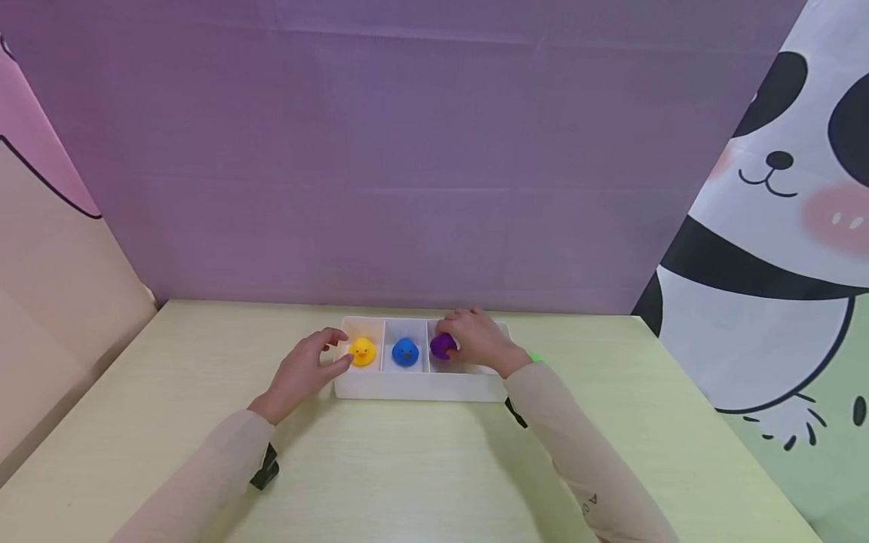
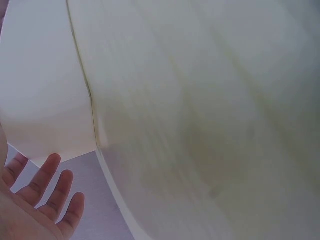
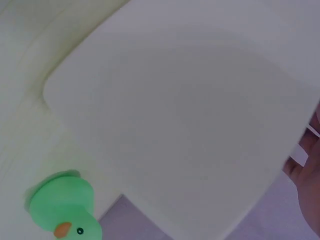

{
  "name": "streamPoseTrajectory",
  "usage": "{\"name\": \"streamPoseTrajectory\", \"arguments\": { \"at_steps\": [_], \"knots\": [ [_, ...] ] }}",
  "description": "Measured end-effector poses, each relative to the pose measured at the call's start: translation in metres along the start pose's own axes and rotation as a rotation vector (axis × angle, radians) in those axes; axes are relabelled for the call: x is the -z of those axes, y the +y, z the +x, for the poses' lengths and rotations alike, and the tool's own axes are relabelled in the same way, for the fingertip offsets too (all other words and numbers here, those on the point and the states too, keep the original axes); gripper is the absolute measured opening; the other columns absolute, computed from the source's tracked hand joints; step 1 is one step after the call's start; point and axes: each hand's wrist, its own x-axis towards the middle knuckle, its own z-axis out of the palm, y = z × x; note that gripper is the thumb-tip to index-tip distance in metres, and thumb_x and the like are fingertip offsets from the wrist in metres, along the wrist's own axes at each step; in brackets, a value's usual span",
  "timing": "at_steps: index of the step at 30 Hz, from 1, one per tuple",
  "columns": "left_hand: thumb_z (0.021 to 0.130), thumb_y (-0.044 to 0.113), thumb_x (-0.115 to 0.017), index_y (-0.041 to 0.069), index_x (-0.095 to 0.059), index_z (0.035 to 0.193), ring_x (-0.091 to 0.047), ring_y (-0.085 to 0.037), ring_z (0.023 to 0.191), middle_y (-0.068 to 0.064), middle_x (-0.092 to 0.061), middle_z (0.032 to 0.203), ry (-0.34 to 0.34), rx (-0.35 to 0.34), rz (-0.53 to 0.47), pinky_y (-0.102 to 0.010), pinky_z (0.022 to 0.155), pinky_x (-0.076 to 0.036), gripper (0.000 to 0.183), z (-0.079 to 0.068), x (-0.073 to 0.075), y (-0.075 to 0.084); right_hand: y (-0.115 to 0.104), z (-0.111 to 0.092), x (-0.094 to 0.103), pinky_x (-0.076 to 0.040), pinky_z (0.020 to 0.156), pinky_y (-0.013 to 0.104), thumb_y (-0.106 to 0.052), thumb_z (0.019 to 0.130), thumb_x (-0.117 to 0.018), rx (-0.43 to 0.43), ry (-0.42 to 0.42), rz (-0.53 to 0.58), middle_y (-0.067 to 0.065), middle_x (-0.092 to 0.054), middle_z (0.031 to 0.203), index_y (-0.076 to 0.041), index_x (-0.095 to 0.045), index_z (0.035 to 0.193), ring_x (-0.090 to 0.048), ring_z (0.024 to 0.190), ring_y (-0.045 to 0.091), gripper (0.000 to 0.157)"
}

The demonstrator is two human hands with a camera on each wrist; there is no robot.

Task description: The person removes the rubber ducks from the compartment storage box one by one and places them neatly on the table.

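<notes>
A white divided box point(image 1: 421, 387) stands on the table. In its left compartment sits a yellow rubber duck point(image 1: 363, 351), and beside it a blue rubber duck point(image 1: 405, 352) fills the second one. My right hand point(image 1: 480, 339) pinches a purple rubber duck point(image 1: 443, 346) at the third compartment. At the box's left end, my left hand point(image 1: 311, 368) has its fingers spread near the yellow duck, thumb and fingertips by the rim. The left wrist view shows those fingers point(image 2: 61, 192) apart and holding nothing.
A green rubber duck point(image 3: 65, 202) stands on the table to the right of the box, mostly behind my right wrist in the head view. A purple cloth backdrop point(image 1: 421, 166) rises behind the table point(image 1: 380, 475). A panda-print panel point(image 1: 767, 317) is on the right.
</notes>
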Motion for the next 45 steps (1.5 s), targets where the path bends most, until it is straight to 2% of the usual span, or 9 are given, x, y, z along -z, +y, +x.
{"name": "streamPoseTrajectory", "arguments": {
  "at_steps": [14,22,34,45],
  "knots": [
    [0.084,0.03,-0.062,0.009,-0.054,0.119,-0.054,-0.033,0.102,-0.013,-0.059,0.113,0.003,-0.018,-0.009,-0.046,0.085,-0.047,0.041,-0.001,0.0,0.0,0.001,0.001,0.02,-0.043,0.088,0.045,-0.02,0.073,-0.075,0.014,0.014,0.003,-0.001,-0.065,0.096,-0.016,-0.064,0.098,-0.055,0.093,0.019,0.028],
    [0.085,0.031,-0.062,0.009,-0.054,0.119,-0.054,-0.033,0.102,-0.013,-0.058,0.113,-0.004,-0.006,-0.01,-0.047,0.087,-0.046,0.042,-0.002,0.002,0.003,0.004,-0.003,0.036,-0.044,0.086,0.043,-0.02,0.073,-0.075,0.031,0.034,-0.015,-0.001,-0.065,0.097,-0.015,-0.065,0.099,-0.054,0.093,0.018,0.029],
    [0.084,0.031,-0.062,0.01,-0.054,0.119,-0.054,-0.032,0.102,-0.012,-0.058,0.113,-0.002,-0.007,-0.011,-0.047,0.086,-0.046,0.041,-0.001,0.0,0.002,0.014,-0.017,0.052,-0.044,0.086,0.043,-0.019,0.075,-0.073,-0.02,0.001,-0.034,-0.001,-0.065,0.1,-0.016,-0.064,0.101,-0.053,0.096,0.019,0.028],
    [0.084,0.03,-0.062,0.009,-0.054,0.118,-0.055,-0.033,0.101,-0.013,-0.059,0.112,0.003,-0.023,-0.016,-0.047,0.086,-0.046,0.041,-0.001,0.001,0.001,0.033,-0.04,0.058,-0.045,0.083,0.046,-0.016,0.072,-0.074,-0.051,0.041,-0.014,0.001,-0.065,0.101,-0.014,-0.066,0.099,-0.055,0.096,0.021,0.028]
  ]
}}
